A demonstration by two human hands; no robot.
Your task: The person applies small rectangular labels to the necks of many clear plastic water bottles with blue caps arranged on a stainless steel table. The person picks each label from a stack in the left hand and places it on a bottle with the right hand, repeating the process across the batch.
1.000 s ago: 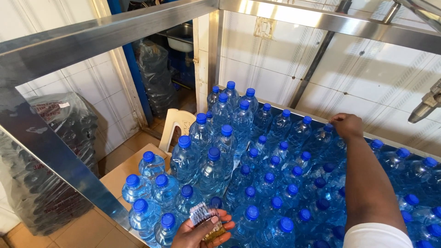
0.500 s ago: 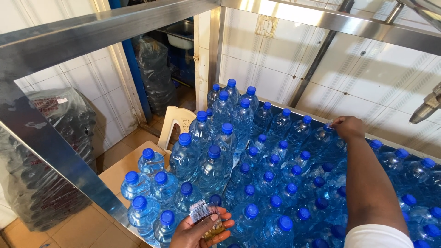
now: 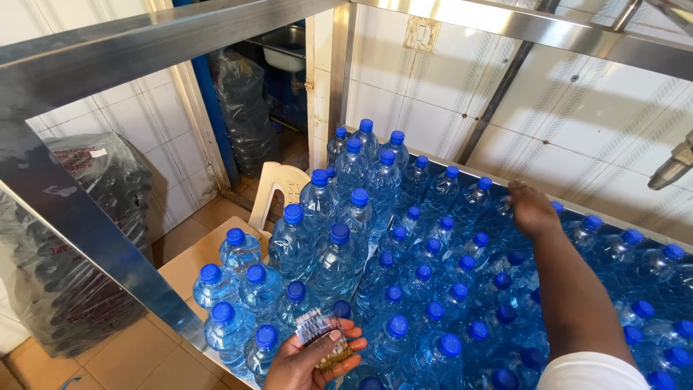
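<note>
Many clear plastic water bottles with blue caps (image 3: 375,245) stand packed together on a metal-framed table. My right hand (image 3: 530,208) reaches to the far side and rests over the top of a bottle near the back wall; its fingers are curled on the cap there. My left hand (image 3: 307,357) is low at the near edge, palm up, holding a small stack of clear shrink seals (image 3: 317,331) with a gold-coloured piece under them.
A steel frame bar (image 3: 108,238) crosses the left foreground and another (image 3: 505,29) runs overhead. A cream plastic chair (image 3: 278,189) stands behind the bottles. Wrapped bottle packs (image 3: 79,217) sit at left; a metal nozzle (image 3: 675,166) pokes in at right.
My right hand has shifted slightly left along the back row of bottles. My left hand stays in place with the stack of seals.
</note>
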